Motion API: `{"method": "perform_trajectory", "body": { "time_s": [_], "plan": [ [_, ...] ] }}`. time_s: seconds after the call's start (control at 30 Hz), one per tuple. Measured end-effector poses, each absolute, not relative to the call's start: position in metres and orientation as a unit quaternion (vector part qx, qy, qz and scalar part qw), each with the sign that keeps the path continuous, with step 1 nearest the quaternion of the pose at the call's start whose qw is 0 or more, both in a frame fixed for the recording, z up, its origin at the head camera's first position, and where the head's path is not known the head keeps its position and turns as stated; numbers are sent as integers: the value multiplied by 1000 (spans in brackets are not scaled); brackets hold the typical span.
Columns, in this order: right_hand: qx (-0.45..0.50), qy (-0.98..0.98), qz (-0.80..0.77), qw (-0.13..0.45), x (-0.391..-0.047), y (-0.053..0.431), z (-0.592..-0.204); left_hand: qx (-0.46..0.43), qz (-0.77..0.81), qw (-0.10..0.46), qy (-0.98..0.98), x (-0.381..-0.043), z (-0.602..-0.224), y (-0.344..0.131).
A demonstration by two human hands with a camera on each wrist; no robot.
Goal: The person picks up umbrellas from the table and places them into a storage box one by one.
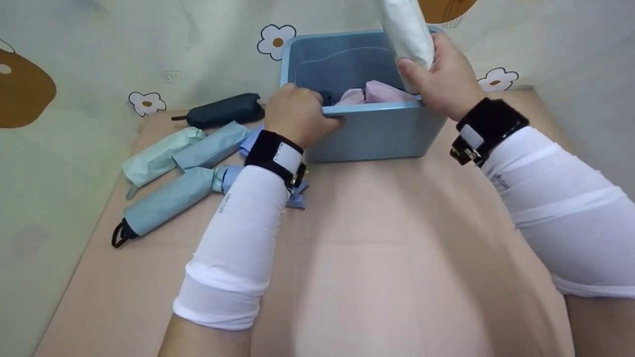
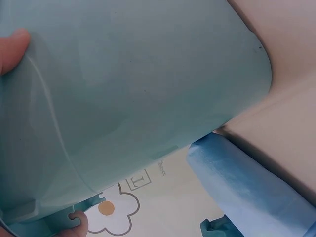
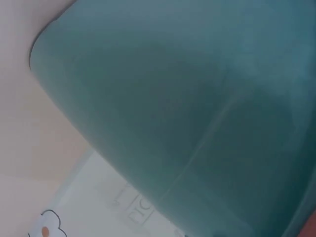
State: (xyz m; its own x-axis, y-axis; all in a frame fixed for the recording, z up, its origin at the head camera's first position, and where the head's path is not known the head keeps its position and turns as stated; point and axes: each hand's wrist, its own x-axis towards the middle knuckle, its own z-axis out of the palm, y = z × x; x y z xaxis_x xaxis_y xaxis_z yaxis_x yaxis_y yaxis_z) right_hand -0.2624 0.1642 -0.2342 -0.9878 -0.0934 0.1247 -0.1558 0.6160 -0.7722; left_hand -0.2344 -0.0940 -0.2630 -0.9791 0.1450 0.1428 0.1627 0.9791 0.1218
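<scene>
My left hand (image 1: 300,116) grips the front left corner of a blue-grey plastic bin (image 1: 372,134); its thumb (image 2: 15,49) lies against the outer wall in the left wrist view. In the head view my right hand (image 1: 449,79) holds a folded white umbrella (image 1: 408,34) by its lower part, tilted above the bin's right side. Inside the bin lie pink folded umbrellas (image 1: 387,93) and something dark near the left hand. The right wrist view is mostly filled by the bin wall (image 3: 163,108), with only a sliver of the hand at its edge.
Left of the bin lie several folded umbrellas: a dark one (image 1: 223,111), a mint one (image 1: 161,153), a grey-teal one (image 1: 213,146) and another with a black strap (image 1: 168,201). A blue umbrella (image 2: 252,182) lies beside the bin, partly hidden by my left arm. A flower-print wall covering stands behind.
</scene>
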Motion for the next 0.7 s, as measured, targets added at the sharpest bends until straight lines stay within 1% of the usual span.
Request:
{"method": "perform_trajectory", "body": {
  "time_s": [0.27,0.53,0.7],
  "plan": [
    [28,-940,340,-20,-276,155,-234,-71,-66,68,-993,-235,-261,-96],
    [53,-964,259,-36,-281,149,-235,-77,-58,64,-993,-239,-261,-100],
    [52,-969,233,-68,-282,146,-236,-75,-63,56,-994,-238,-261,-101]
  ]
}}
